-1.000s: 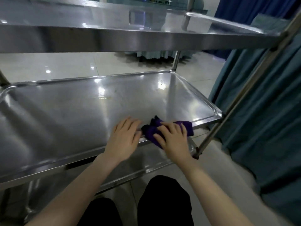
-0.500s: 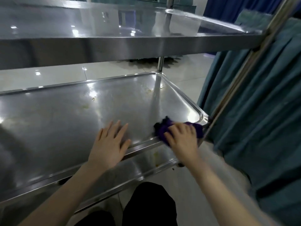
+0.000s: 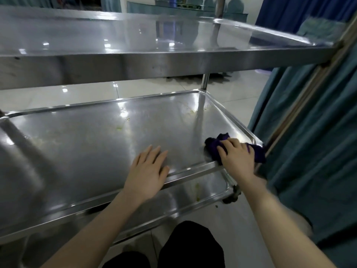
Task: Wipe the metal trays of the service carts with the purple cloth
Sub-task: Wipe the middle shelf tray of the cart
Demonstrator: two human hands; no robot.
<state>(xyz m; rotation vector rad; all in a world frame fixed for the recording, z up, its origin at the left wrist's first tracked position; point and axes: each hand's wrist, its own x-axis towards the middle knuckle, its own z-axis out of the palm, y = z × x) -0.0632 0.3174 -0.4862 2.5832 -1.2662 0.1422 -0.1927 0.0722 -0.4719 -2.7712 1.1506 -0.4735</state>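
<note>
A steel service cart fills the view. Its middle tray [image 3: 96,151] carries small yellowish stains near the centre and the far right corner. A crumpled purple cloth [image 3: 213,146] lies at that tray's near right corner. My right hand [image 3: 235,159] presses on the cloth with fingers curled over it; most of the cloth is hidden under the hand. My left hand [image 3: 147,171] rests flat on the tray by its front rim, fingers straight, holding nothing. The top tray [image 3: 135,39] hangs above. A bottom tray [image 3: 193,198] shows below, with a yellowish smear.
Teal curtains [image 3: 309,151] hang close to the cart's right side, behind a slanted upright post [image 3: 301,101]. A caster [image 3: 230,199] sits at the near right foot. Glossy tiled floor [image 3: 241,89] lies beyond. My dark-trousered knees [image 3: 189,246] are under the cart's front edge.
My right hand has slid the cloth rightward along the front rim into the tray's near right corner. My left hand stays flat on the tray, now farther from the cloth.
</note>
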